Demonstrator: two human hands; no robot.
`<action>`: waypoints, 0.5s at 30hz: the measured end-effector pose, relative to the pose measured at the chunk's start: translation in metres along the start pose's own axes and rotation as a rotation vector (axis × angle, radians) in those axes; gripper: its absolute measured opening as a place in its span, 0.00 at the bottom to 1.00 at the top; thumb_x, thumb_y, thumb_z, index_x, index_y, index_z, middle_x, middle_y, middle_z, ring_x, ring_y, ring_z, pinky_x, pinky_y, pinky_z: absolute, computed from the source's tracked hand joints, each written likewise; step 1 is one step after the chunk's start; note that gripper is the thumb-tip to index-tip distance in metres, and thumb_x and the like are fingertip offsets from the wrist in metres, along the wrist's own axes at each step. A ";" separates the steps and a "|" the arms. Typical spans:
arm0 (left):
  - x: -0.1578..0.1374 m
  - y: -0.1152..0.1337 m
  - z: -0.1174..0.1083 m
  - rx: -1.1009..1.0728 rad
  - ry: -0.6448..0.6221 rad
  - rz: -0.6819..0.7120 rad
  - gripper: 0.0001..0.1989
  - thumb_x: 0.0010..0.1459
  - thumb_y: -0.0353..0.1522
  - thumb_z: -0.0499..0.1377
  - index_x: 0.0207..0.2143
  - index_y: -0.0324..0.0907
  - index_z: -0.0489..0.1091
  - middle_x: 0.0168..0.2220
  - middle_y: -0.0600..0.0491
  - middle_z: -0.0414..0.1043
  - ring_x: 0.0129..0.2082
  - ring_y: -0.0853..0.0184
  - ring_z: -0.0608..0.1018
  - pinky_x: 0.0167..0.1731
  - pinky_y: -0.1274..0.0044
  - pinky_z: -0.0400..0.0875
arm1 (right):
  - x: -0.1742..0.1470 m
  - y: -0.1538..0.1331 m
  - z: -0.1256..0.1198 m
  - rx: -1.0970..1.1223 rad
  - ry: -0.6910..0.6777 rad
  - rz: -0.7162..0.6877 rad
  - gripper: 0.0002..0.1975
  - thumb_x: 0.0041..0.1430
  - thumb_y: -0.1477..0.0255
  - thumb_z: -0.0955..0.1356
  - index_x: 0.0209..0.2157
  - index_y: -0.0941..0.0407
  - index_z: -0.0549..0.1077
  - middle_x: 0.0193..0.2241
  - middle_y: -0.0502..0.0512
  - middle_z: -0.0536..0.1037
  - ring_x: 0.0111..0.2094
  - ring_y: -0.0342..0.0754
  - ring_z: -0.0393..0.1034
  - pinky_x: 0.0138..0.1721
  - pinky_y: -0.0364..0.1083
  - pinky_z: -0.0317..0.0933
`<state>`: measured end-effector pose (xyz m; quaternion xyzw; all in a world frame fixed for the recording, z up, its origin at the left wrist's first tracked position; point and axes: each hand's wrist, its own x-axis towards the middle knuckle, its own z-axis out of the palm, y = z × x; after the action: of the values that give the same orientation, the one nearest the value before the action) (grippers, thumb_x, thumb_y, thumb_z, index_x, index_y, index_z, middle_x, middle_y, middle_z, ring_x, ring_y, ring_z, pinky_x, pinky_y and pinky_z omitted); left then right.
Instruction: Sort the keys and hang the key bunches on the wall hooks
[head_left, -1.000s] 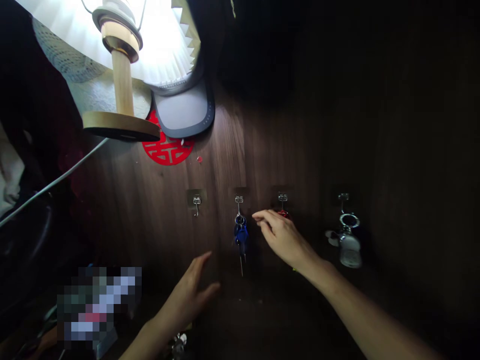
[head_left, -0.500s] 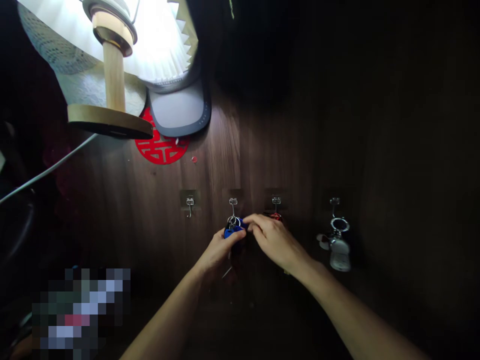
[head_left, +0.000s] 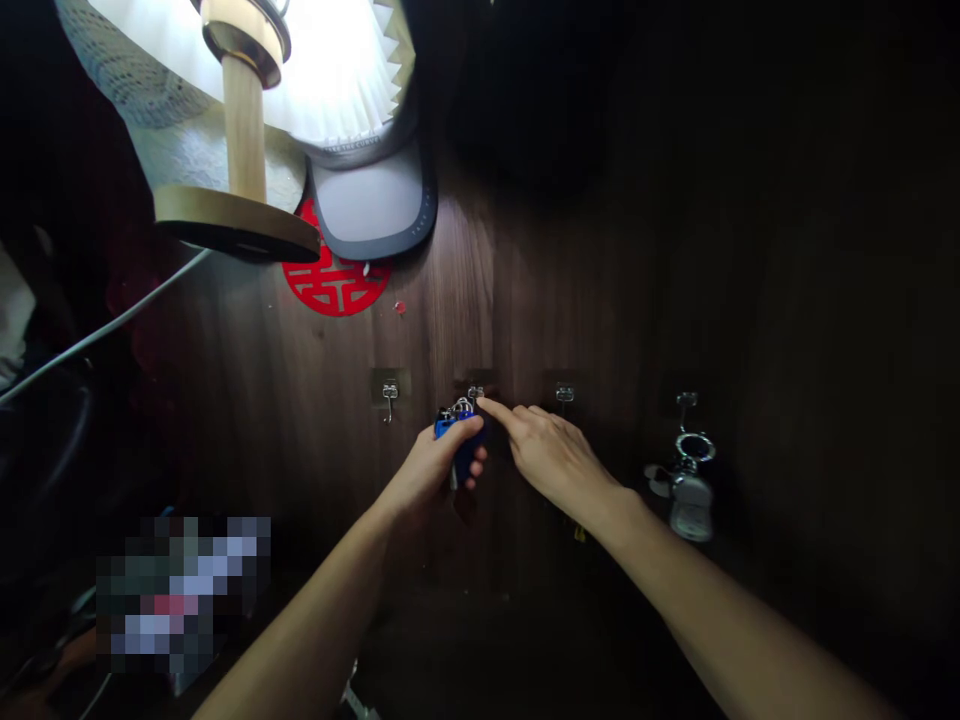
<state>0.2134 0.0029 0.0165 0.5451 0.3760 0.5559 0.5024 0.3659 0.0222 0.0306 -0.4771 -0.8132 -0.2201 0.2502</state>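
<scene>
My left hand (head_left: 429, 465) is closed around a bunch of keys (head_left: 466, 450) with blue tags or covers, the thumb pressed on top. The metal rings of the bunch show just above the thumb, beside the second wall hook (head_left: 475, 393). My right hand (head_left: 551, 450) has its index finger stretched out, the tip at that hook. The other right-hand fingers are loosely bent and the thumb is hidden; I see nothing held there. Whether a ring still touches the hook I cannot tell.
An unladen hook (head_left: 389, 395) is on the left. Another hook (head_left: 565, 394) sits above my right hand, and a key ring with a fob (head_left: 691, 500) hangs at the right. A lit lamp (head_left: 244, 130), a cap (head_left: 375, 200) and a red cutout (head_left: 337, 290) are upper left.
The key bunch has moved up and slightly left against the hook, and my left hand has wrapped further around it. My right index finger has moved up to the hook. The view has shifted slightly.
</scene>
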 end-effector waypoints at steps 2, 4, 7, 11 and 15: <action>-0.015 -0.013 -0.006 0.049 -0.037 -0.089 0.12 0.51 0.41 0.58 0.26 0.40 0.65 0.19 0.59 0.67 0.15 0.76 0.67 0.14 0.85 0.61 | -0.002 0.000 -0.001 0.021 0.006 0.012 0.31 0.58 0.82 0.57 0.61 0.46 0.56 0.39 0.55 0.77 0.41 0.50 0.69 0.41 0.48 0.62; -0.035 -0.040 -0.014 0.122 -0.087 -0.195 0.10 0.46 0.38 0.61 0.24 0.41 0.66 0.16 0.60 0.66 0.13 0.74 0.66 0.12 0.84 0.59 | -0.005 0.001 0.000 0.044 0.012 0.018 0.33 0.57 0.83 0.57 0.61 0.46 0.55 0.38 0.54 0.77 0.39 0.49 0.70 0.41 0.47 0.62; -0.064 -0.090 -0.033 0.422 -0.191 -0.268 0.05 0.40 0.30 0.62 0.24 0.40 0.71 0.18 0.60 0.68 0.16 0.72 0.69 0.15 0.82 0.61 | -0.011 0.003 0.002 0.090 0.020 0.027 0.31 0.57 0.82 0.57 0.61 0.49 0.55 0.40 0.55 0.77 0.40 0.50 0.71 0.41 0.48 0.63; -0.075 -0.118 -0.054 0.947 -0.310 -0.211 0.07 0.41 0.29 0.62 0.28 0.44 0.75 0.27 0.56 0.76 0.30 0.61 0.77 0.28 0.76 0.68 | -0.018 0.004 0.007 0.158 -0.011 0.013 0.25 0.59 0.81 0.57 0.57 0.53 0.64 0.44 0.55 0.75 0.45 0.48 0.70 0.45 0.46 0.63; -0.042 -0.086 -0.047 0.890 -0.054 0.161 0.17 0.50 0.35 0.59 0.44 0.44 0.69 0.44 0.50 0.74 0.44 0.58 0.75 0.45 0.70 0.67 | -0.017 0.002 0.009 0.176 0.006 0.024 0.26 0.59 0.81 0.57 0.57 0.52 0.63 0.45 0.54 0.74 0.45 0.47 0.70 0.45 0.45 0.63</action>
<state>0.1760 -0.0134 -0.0816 0.7498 0.5214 0.3633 0.1840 0.3727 0.0168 0.0133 -0.4625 -0.8228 -0.1462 0.2961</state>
